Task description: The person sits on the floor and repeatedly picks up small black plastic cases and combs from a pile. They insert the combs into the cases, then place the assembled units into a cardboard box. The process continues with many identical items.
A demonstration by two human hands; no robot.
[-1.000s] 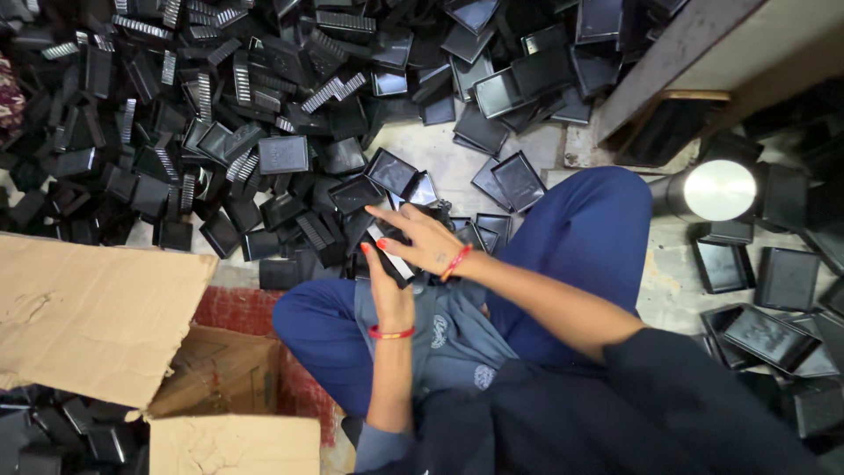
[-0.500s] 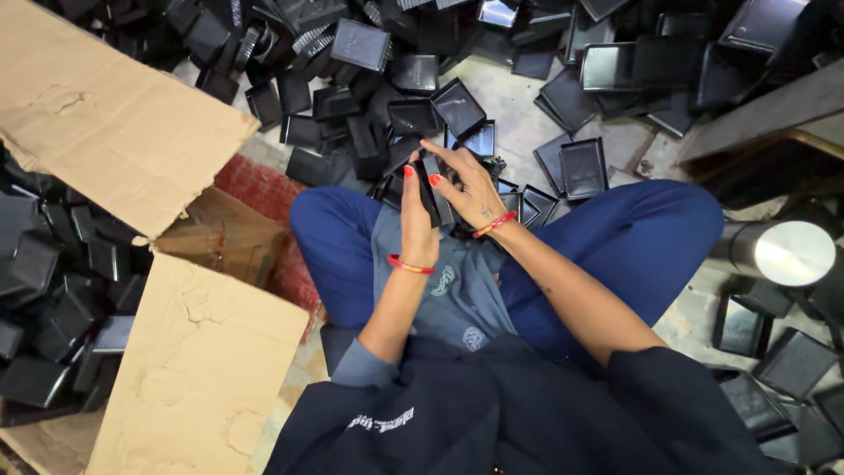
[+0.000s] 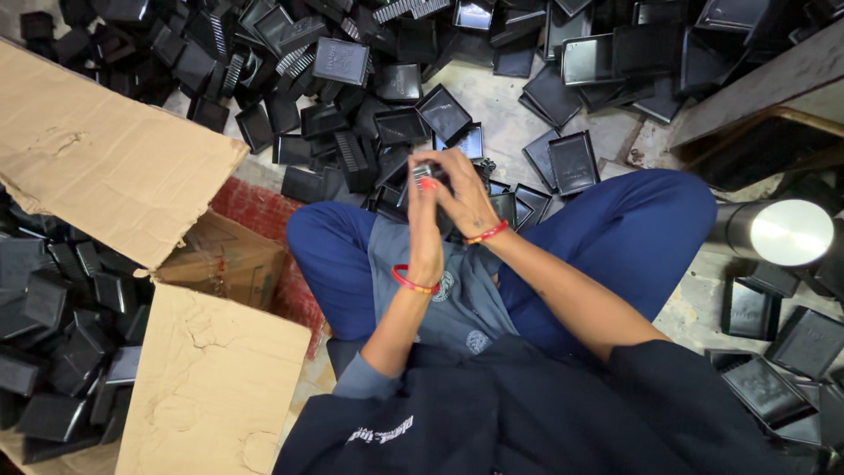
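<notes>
My left hand (image 3: 424,220) and my right hand (image 3: 464,195) meet in front of my crossed legs, both closed around one small black plastic part (image 3: 427,171). Only its top edge shows between the fingers. Red bangles sit on both wrists. Right beyond the hands lies a big heap of black plastic trays and ribbed pieces (image 3: 369,105) on the floor.
An open cardboard box (image 3: 220,264) stands at my left with its flaps (image 3: 105,158) spread. More black parts (image 3: 61,343) lie at the far left and at the right (image 3: 782,352). A shiny metal cylinder (image 3: 778,233) and a dark wooden frame (image 3: 756,79) are at the right.
The view has swung, so the box now fills the left. My hands stay together on the part and have turned it more upright between the palms.
</notes>
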